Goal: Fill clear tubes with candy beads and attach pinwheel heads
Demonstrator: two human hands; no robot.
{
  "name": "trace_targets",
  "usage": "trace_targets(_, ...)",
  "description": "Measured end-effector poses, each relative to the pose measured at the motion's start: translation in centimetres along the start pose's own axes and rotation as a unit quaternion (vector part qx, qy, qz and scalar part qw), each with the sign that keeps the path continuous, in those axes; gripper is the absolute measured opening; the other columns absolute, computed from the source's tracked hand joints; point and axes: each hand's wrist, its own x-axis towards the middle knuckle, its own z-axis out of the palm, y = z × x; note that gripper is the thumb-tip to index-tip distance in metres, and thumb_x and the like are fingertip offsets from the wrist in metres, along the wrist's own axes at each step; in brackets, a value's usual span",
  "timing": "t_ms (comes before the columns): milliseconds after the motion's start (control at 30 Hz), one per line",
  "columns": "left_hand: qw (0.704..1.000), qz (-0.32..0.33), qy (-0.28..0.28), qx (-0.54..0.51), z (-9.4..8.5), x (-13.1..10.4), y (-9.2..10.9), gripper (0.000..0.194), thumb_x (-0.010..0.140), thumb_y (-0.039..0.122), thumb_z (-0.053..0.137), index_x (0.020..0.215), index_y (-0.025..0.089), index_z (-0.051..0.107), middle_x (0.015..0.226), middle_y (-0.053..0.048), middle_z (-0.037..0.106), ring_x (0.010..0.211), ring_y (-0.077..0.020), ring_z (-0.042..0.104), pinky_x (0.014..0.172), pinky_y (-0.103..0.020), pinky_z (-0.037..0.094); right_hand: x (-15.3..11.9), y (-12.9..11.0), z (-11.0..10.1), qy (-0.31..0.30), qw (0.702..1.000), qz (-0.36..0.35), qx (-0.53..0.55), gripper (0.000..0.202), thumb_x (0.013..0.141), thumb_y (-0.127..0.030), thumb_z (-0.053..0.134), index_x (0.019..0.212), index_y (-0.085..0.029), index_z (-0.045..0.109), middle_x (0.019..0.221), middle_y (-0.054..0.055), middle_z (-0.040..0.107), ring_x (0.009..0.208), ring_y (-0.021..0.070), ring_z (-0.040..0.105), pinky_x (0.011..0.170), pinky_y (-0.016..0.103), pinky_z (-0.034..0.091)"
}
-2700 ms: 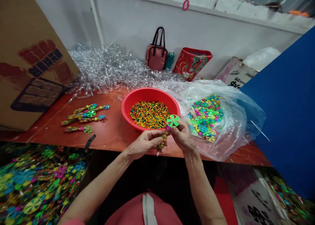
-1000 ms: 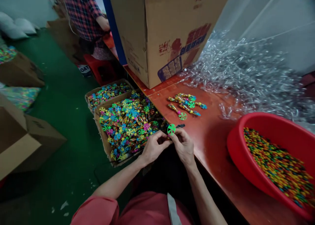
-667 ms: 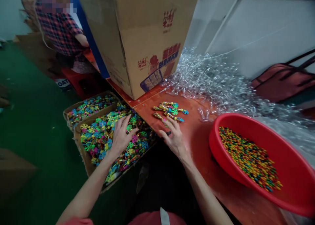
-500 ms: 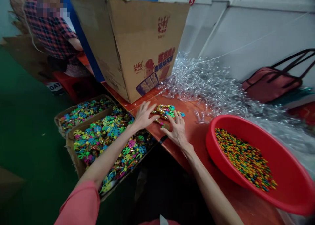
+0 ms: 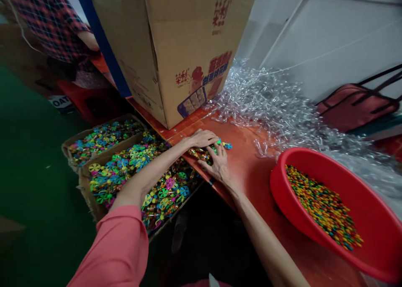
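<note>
On the red table (image 5: 245,178) lies a small pile of candy-filled clear tubes (image 5: 198,153) with coloured pinwheel tops, partly hidden by my hands. My left hand (image 5: 203,138) lies over the far side of this pile, its fingers stretched out and the palm down. At the near right side, my right hand (image 5: 219,165) rests against the tubes with thumb and fingers apart. Below the table edge, at left, a cardboard box (image 5: 89,195) is full of similar pinwheel tubes, and a second filled box (image 5: 70,157) stands behind it.
A red basin (image 5: 373,203) of small coloured candies stands at right. Clear empty tubes (image 5: 266,98) are heaped along the wall. A tall carton (image 5: 194,40) stands at the back, and a pink bag (image 5: 354,107) sits far right. A person in a checked shirt (image 5: 53,31) sits at upper left.
My left hand has moved right, across the top of the pile. My right hand has shifted slightly left and down, closer to the left. The view has tilted down a little.
</note>
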Motion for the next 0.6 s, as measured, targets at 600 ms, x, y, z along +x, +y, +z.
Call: trace_targets(600,0.976,-0.110,0.185,-0.038,-2.7,-24.8,-6.8,0.064,0.094,0.078,0.049,0.095,0.023,0.082,0.115,-0.013,0.082,0.116,-0.0351,0.074,0.110,-0.048,0.056,-1.7,-18.6,6.4,-0.192,0.950,-0.242,0.040,0.049,0.105,-0.044,0.066,0.147,-0.019,0.058,0.148,0.019,0.057,0.143,0.0354,0.048,0.113,0.055,0.048)
